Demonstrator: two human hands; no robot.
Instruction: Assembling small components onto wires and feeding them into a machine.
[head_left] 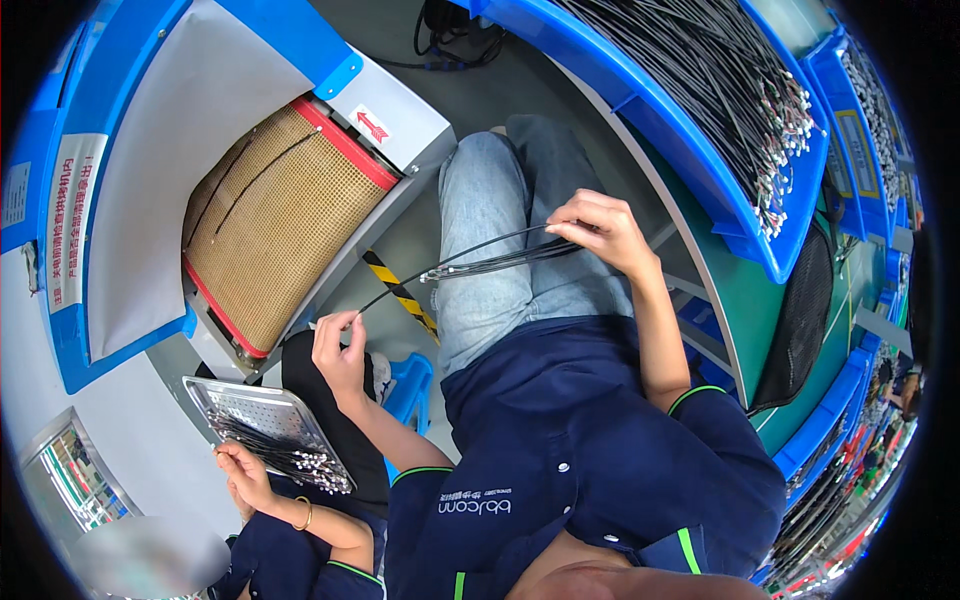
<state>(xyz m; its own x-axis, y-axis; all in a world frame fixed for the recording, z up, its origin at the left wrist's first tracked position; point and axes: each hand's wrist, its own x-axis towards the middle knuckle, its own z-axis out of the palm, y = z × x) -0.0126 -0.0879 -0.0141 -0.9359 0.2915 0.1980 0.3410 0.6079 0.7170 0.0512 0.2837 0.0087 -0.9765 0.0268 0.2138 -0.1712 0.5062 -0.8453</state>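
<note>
Above my lap a single thin black cable (455, 247) runs between my two hands, slanting up to the right. My left hand (340, 350) pinches its lower end between thumb and fingertips. My right hand (603, 228) is closed at the other end, and a bundle of black cables (505, 262) with small white connector ends hangs from it across my thighs. How the fingers divide the bundle from the single cable is hidden. Two dark cables (262, 182) lie on the tan mesh belt (285, 235) of a machine at the left.
A blue bin (640, 75) at upper right holds many black cables (720, 90). Below it is a green-topped bench (735, 290). At lower left a co-worker's hand (245, 478) is near a metal tray (240, 395) of cables. A blue stool (412, 385) stands by my left arm.
</note>
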